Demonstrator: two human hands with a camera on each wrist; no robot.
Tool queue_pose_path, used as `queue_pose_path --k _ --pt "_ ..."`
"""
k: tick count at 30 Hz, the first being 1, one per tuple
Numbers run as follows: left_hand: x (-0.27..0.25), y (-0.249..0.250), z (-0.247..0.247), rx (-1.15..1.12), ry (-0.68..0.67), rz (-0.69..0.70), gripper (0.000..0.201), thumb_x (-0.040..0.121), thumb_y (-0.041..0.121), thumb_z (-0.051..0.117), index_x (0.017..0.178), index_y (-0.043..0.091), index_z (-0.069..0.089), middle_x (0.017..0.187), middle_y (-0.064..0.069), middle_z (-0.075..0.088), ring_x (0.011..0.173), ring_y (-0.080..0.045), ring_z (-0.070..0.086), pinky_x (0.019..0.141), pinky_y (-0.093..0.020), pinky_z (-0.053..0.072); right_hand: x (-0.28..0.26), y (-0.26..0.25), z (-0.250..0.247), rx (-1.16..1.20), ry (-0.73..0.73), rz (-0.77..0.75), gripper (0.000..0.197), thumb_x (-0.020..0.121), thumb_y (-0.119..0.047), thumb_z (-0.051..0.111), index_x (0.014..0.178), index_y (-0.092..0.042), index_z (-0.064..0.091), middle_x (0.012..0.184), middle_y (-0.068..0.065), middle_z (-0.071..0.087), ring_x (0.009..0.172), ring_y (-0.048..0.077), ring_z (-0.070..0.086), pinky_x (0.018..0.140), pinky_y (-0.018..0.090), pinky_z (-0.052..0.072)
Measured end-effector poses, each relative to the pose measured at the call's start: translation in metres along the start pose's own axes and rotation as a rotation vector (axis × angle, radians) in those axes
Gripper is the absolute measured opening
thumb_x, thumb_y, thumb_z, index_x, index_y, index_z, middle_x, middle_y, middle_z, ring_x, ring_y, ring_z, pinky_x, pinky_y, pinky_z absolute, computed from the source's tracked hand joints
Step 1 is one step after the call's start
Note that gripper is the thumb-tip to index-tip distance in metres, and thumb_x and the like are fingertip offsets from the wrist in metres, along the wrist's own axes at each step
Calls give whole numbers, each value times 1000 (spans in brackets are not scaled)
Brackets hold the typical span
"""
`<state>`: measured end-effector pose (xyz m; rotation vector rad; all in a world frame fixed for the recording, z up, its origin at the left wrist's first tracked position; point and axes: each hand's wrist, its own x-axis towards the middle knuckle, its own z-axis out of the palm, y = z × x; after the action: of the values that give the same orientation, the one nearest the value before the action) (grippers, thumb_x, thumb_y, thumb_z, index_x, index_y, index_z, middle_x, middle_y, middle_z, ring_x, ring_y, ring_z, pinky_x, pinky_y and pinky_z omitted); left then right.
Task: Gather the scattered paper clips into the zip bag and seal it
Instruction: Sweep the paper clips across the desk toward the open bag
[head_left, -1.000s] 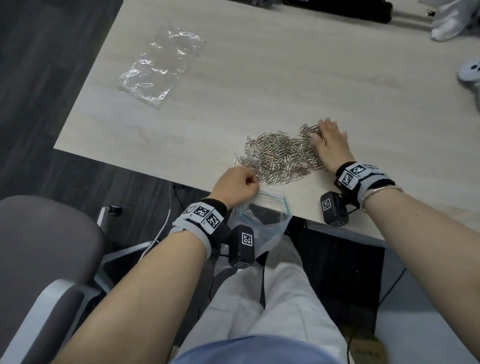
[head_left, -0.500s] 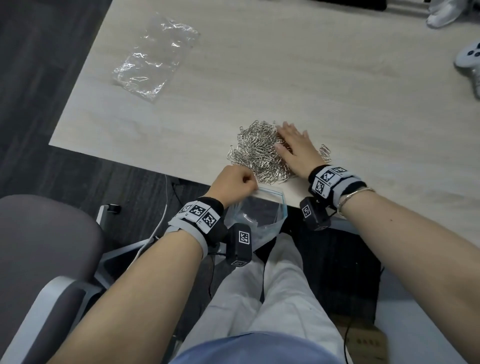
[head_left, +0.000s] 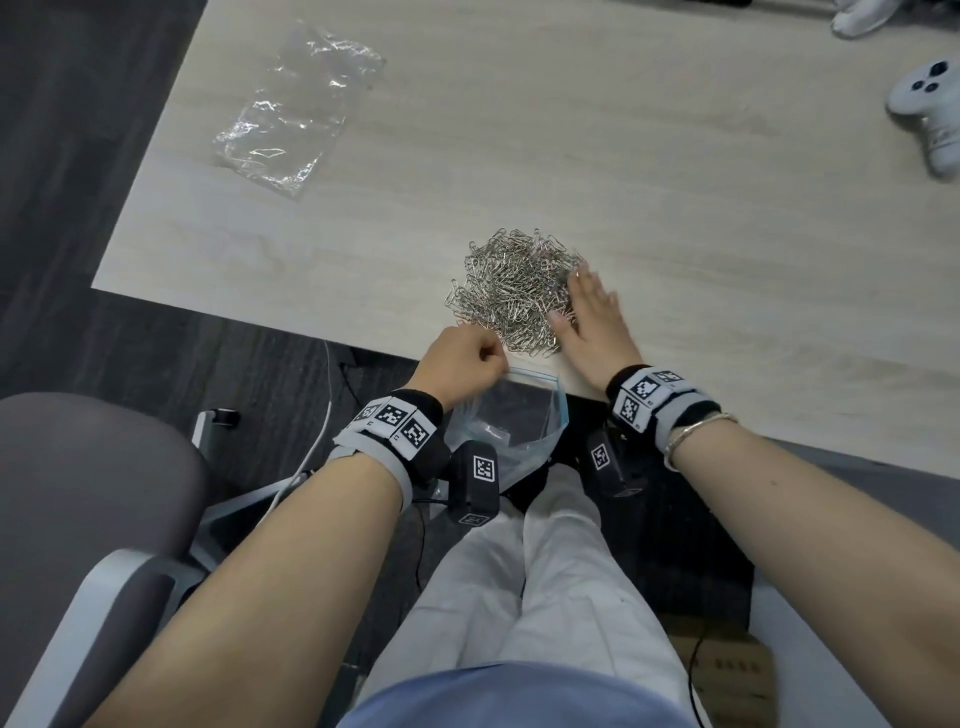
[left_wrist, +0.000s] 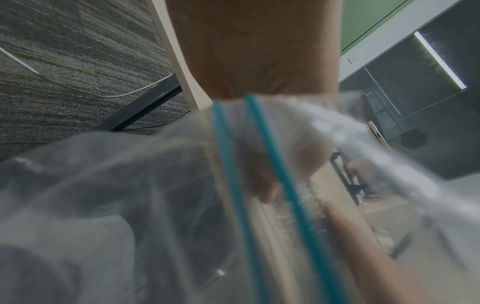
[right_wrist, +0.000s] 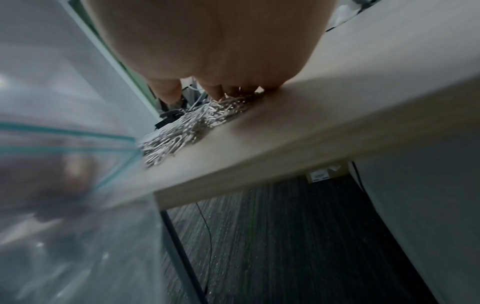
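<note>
A heap of silver paper clips (head_left: 514, 291) lies on the pale wooden table (head_left: 571, 130) close to its near edge. My right hand (head_left: 587, 312) lies flat with straight fingers against the heap's right side, touching the clips (right_wrist: 197, 123). My left hand (head_left: 462, 364) grips the rim of a clear zip bag (head_left: 514, 415) with a blue seal strip (left_wrist: 272, 164), holding its mouth wide just below the table edge under the heap. The bag hangs over my lap; a few small items show at its bottom.
A crumpled clear plastic bag (head_left: 296, 114) lies at the table's far left. A white game controller (head_left: 930, 109) sits at the right edge. A grey chair (head_left: 78, 493) stands left of my legs. Dark carpet (right_wrist: 285, 236) and cables lie under the table.
My right hand has swept left and toward the near edge, pushing the spread clips into a tighter heap above the bag. My left hand has kept holding the bag at the edge.
</note>
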<state>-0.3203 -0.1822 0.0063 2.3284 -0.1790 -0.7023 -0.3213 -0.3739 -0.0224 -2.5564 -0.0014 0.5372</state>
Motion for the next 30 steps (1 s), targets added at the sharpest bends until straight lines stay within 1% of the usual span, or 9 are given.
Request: queue_pose_path --k 4,8,13,18,21,23,25,28,30 --pt "-2 3 2 18 -9 6 18 79 8 55 72 8 72 79 -4 72 67 -11 53 63 -22 38 -5 -3 -2 139 47 -22 63 99 -42 26 149 -14 0 158 7 -6 146 17 -6 119 33 -4" --pt "-5 7 8 38 -20 5 18 78 8 54 70 12 70 76 -1 70 71 -13 56 63 -22 39 -11 16 -17 173 105 26 60 100 -37 27 149 -12 3 158 7 -2 146 17 -3 118 31 -6" --pt "-8 16 18 46 -30 5 18 78 8 53 71 12 70 78 0 69 74 -14 57 68 -23 42 -22 30 -16 -22 -20 21 60 99 -40 25 149 -13 3 158 9 -4 146 20 -5 115 35 -8" --pt "-14 24 25 45 -8 11 18 78 7 54 74 8 71 82 -4 72 75 -13 57 69 -21 40 -36 29 -21 96 -76 -57 58 100 -40 25 149 -14 8 158 6 1 146 16 -2 115 30 -6" --pt "-19 31 28 45 -2 29 17 79 7 54 75 9 71 82 -3 71 73 -12 56 69 -21 39 -40 33 -33 187 19 -45 50 99 -33 35 144 -11 29 157 8 14 145 20 9 117 30 3" --pt "-19 37 31 38 -4 47 16 79 6 54 78 10 70 78 2 66 70 -10 54 68 -22 40 -44 32 -41 268 130 -70 33 96 -23 46 126 -13 55 147 8 38 137 22 30 112 27 18" --pt "-18 43 34 27 -16 64 17 77 5 54 81 11 69 74 6 62 65 -6 52 67 -23 41 -52 24 -49 384 191 -87 20 92 -17 53 106 -14 67 122 5 60 115 17 51 98 25 35" --pt "-17 49 40 49 -34 88 17 76 6 55 84 13 67 81 4 63 68 -11 53 70 -28 46 -65 7 -54 508 161 -75 16 89 -17 56 87 -10 71 88 2 70 80 13 61 77 27 48" --pt "-18 49 43 67 -45 108 17 76 7 56 88 12 67 91 -2 65 77 -15 53 75 -29 46 -73 1 -52 526 96 -65 18 89 -17 56 82 -7 70 78 6 70 69 14 64 71 29 53"
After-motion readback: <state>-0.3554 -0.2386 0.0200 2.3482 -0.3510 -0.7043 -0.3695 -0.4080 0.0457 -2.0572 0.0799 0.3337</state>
